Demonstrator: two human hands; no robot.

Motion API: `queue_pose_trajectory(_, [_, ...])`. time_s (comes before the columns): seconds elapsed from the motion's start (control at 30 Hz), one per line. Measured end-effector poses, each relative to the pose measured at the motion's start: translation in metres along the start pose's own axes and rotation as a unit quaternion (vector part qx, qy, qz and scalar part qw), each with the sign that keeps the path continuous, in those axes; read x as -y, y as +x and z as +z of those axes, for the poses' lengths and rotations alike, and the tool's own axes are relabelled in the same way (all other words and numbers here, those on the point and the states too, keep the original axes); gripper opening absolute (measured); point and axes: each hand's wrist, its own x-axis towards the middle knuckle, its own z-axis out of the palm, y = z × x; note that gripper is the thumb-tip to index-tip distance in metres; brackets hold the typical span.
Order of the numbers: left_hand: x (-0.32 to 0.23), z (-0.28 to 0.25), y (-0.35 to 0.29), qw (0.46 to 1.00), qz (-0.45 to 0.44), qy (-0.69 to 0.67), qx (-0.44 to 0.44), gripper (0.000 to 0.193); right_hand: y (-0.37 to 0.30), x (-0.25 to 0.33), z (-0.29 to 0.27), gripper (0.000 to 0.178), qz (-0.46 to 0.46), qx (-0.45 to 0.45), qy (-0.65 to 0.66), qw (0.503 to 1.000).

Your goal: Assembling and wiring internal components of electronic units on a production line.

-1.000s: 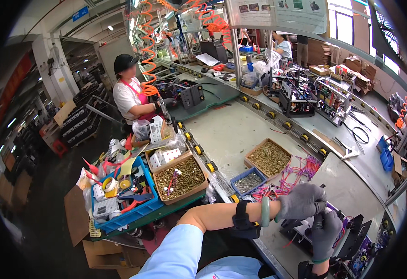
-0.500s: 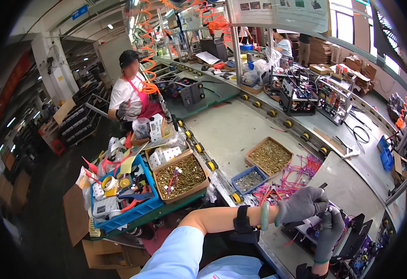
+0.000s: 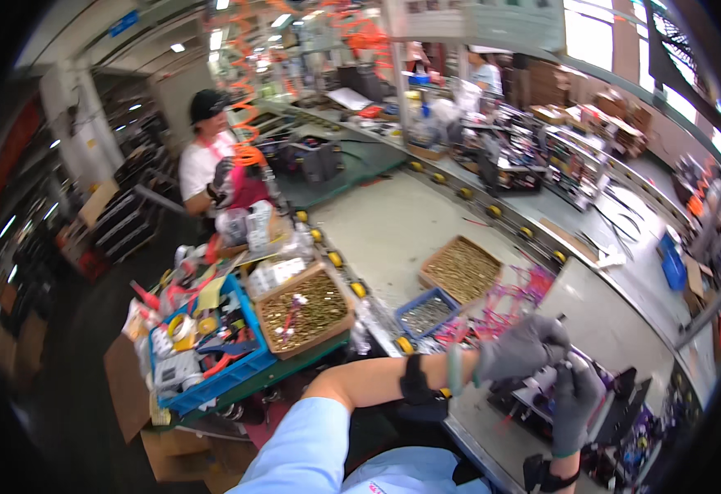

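Observation:
Both my hands wear grey gloves and meet at the lower right over a dark assembly with purple parts. My left hand reaches across from the left, fingers curled into a pinch. Just beside it, my right hand points upward with its fingertips pressed together, close to the left fingertips. Whatever the fingers grip is too small and blurred to name. Pink and purple wires lie in a heap on the bench beyond my left hand. Black upright panels stand to the right of my right hand.
Next to the wires are a blue tray of silvery small parts and a cardboard box of brass-coloured parts. At left stand another such box and a blue tool crate. A roller rail crosses the bench. A co-worker stands beyond.
The whole view has shifted slightly left and up, and is blurrier. My hands stay together over the assembly. The co-worker's head has turned and a gloved hand has risen.

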Motion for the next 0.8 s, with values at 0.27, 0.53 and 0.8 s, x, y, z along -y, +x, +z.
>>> queue_pose_trajectory(0.27, [0.006, 0.0, -0.001, 0.91, 0.273, 0.305, -0.063, 0.028, 0.0, -0.001, -0.013, 0.018, 0.217, 0.034, 0.249, 0.943])
queue_pose_trajectory(0.53, [-0.006, 0.009, -0.003, 0.779, 0.405, 0.474, -0.067, 0.027, 0.011, 0.008, -0.02, 0.025, 0.165, 0.096, 0.229, 0.954])
queue_pose_trajectory(0.8, [0.009, 0.003, 0.001, 0.81, 0.378, 0.442, -0.076, 0.034, 0.017, 0.002, -0.02, 0.022, 0.209, 0.116, 0.2, 0.95])
